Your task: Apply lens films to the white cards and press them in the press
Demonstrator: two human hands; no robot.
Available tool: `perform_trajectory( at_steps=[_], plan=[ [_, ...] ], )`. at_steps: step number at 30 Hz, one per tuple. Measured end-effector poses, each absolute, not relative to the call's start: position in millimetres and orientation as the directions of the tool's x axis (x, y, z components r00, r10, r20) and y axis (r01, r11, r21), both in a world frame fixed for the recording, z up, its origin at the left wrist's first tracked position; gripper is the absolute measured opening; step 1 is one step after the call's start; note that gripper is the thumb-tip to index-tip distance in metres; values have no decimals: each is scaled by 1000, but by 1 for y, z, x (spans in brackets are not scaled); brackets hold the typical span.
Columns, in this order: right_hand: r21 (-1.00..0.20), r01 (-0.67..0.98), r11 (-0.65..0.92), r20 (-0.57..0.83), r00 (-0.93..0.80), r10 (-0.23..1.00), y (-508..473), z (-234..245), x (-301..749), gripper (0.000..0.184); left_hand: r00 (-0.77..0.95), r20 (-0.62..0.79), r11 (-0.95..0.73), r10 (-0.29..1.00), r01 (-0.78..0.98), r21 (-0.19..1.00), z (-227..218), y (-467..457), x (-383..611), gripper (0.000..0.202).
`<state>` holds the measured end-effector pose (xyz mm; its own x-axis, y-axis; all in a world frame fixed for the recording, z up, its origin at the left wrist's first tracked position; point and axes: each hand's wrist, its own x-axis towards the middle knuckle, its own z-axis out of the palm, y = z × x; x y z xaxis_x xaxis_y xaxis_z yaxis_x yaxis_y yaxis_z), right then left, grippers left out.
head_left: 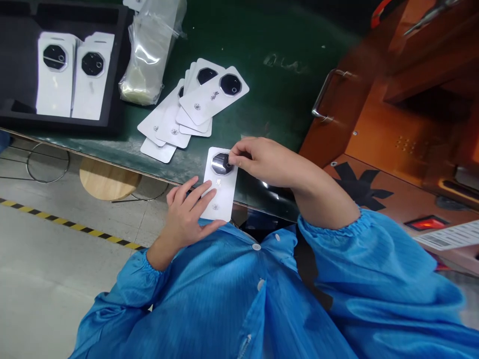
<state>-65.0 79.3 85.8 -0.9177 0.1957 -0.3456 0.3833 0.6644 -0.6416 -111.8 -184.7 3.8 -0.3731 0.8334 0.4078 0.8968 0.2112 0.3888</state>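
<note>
A white phone back cover (220,197) with a dark octagonal camera ring lies at the near edge of the green table (269,85). My left hand (187,212) grips its lower end, fingers across its face and thumb underneath. My right hand (258,159) has its fingertips pinched together at the camera ring (221,163); what they pinch, if anything, is too small to see. Both arms wear blue sleeves.
A fanned pile of several white back covers (190,112) lies further back. A clear plastic bag bundle (149,55) stands behind it. A black tray (112,99) at the far left holds two more covers. An orange machine (404,99) with a metal handle stands on the right.
</note>
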Motion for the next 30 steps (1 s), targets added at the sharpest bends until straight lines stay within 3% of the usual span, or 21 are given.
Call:
perform_trajectory(
  at_steps=[8, 30],
  plan=[
    [-701, 342, 625, -247, -940, 236, 83, 63, -67, 19, -394, 385, 230, 834, 884, 406, 2, -185, -112, 60],
    [-625, 384, 680, -230, -923, 309, 75, 61, -71, 20, -349, 385, 205, 854, 907, 367, 18, -180, -117, 60]
  ],
)
